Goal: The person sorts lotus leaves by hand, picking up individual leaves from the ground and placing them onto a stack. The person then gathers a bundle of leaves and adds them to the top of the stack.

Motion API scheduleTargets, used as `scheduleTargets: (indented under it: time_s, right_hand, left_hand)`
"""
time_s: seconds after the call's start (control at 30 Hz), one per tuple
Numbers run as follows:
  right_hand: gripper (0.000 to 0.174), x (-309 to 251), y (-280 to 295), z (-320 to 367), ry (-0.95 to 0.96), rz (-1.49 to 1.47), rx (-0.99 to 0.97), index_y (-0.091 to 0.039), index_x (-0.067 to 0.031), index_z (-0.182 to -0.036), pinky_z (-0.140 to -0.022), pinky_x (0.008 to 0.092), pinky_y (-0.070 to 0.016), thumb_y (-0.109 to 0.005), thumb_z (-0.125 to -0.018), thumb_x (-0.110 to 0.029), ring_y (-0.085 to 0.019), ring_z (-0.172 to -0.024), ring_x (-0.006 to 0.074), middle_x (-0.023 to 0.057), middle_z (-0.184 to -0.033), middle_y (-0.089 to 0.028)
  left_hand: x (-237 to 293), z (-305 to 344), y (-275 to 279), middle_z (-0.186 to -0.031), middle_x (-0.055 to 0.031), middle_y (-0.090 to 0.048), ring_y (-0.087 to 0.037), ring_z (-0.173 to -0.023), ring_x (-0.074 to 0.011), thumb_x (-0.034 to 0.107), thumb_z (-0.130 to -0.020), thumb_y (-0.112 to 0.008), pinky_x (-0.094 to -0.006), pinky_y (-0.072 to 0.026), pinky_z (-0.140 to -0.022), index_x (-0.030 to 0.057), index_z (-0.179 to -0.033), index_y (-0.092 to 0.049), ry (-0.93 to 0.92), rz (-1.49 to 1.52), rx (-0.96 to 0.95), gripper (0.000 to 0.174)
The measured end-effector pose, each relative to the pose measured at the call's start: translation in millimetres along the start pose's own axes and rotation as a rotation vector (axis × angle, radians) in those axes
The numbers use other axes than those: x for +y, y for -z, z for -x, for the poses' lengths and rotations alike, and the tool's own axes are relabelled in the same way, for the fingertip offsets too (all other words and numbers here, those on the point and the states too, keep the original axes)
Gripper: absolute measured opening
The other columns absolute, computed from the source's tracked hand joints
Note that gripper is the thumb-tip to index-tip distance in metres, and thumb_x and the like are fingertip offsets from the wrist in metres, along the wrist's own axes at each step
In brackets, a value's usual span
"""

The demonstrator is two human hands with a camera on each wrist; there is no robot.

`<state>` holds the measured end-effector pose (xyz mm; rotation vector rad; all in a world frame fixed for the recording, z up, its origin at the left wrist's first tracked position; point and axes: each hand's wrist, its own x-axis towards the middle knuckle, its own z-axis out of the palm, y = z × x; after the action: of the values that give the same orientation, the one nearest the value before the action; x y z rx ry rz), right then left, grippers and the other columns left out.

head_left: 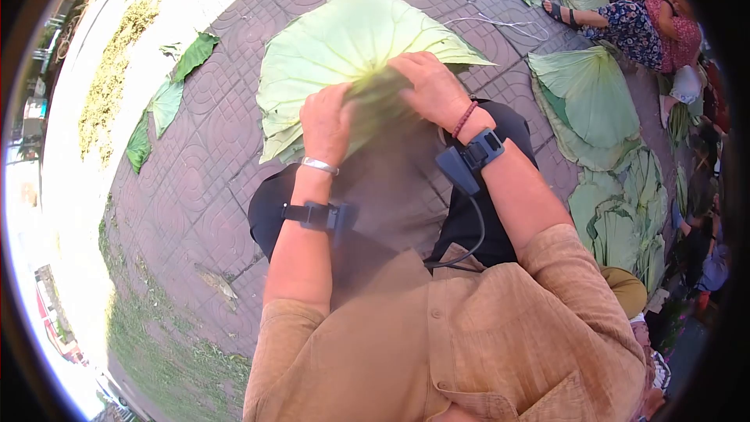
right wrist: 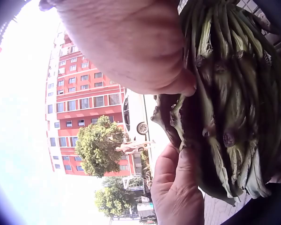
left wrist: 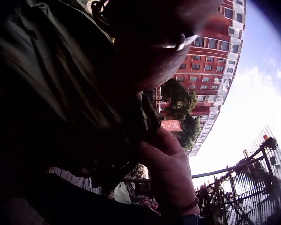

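Observation:
A stack of large pale green lotus leaves (head_left: 355, 35) spreads out in front of my knees, its near side blurred in the head view. My left hand (head_left: 324, 121) grips the near left part of the stack. On the other side, my right hand (head_left: 433, 90) holds the near right part, fingers over the leaves. The right wrist view shows the folded leaves (right wrist: 225, 93) close up, with several cut stem stubs; both thumbs lie at their edge. Seen from the left wrist, the leaves (left wrist: 61, 79) are dark and my right hand (left wrist: 168, 171) pinches their edge.
More lotus leaves (head_left: 590, 101) lie on the paving to my right, with another pile (head_left: 621, 215) nearer me. Loose green leaves (head_left: 168, 101) and a strip of yellowish plant matter (head_left: 117, 78) lie to the left. A seated person (head_left: 644, 23) is at the upper right.

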<state>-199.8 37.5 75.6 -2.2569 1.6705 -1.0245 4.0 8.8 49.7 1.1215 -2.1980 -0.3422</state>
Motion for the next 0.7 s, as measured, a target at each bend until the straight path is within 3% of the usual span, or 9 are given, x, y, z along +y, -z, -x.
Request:
scheduleTargets:
  time_s: [0.17, 0.37, 0.57, 0.7]
  right_hand:
    - [0.036, 1, 6, -3, -0.006, -0.025, 0.070, -0.055, -0.0020, -0.099, -0.083, 0.0363, -0.0424, -0.057, -0.063, 0.000, -0.051, -0.094, 0.0308, 0.0127, -0.097, -0.057]
    - [0.039, 23, 13, -2, 0.017, 0.026, 0.000, -0.054, -0.0028, -0.101, -0.081, 0.0362, -0.0428, -0.058, -0.063, -0.002, -0.051, -0.093, 0.0299, 0.0105, -0.096, -0.057]
    - [0.040, 27, 19, 8, -0.132, 0.101, -0.080, -0.053, -0.0047, -0.103, -0.081, 0.0360, -0.0429, -0.058, -0.063, -0.005, -0.051, -0.095, 0.0293, 0.0102, -0.098, -0.056]
    - [0.041, 33, 14, 11, -0.072, 0.049, 0.029, -0.053, -0.0049, -0.104, -0.082, 0.0355, -0.0423, -0.056, -0.063, -0.003, -0.049, -0.098, 0.0292, 0.0103, -0.102, -0.055]
  left_hand:
    - [7, -10, -2, -0.092, -0.0094, -0.058, -0.050, -0.085, -0.0293, 0.008, -0.071, -0.058, -0.0385, -0.0377, -0.075, 0.0072, -0.098, -0.055, -0.017, 0.020, 0.025, 0.027]
    - [18, -14, -14, -0.092, -0.0111, -0.058, -0.050, -0.086, -0.0299, 0.009, -0.069, -0.062, -0.0377, -0.0379, -0.076, 0.0052, -0.097, -0.055, -0.021, 0.091, 0.017, 0.029]
    - [24, -13, -30, -0.092, -0.0107, -0.058, -0.050, -0.086, -0.0287, 0.010, -0.069, -0.063, -0.0368, -0.0383, -0.077, 0.0053, -0.097, -0.056, 0.002, 0.051, 0.033, 0.029]
    - [28, -10, -32, -0.093, -0.0102, -0.058, -0.051, -0.087, -0.0272, 0.009, -0.071, -0.061, -0.0350, -0.0380, -0.079, 0.0044, -0.096, -0.057, 0.016, 0.039, 0.037, 0.026]
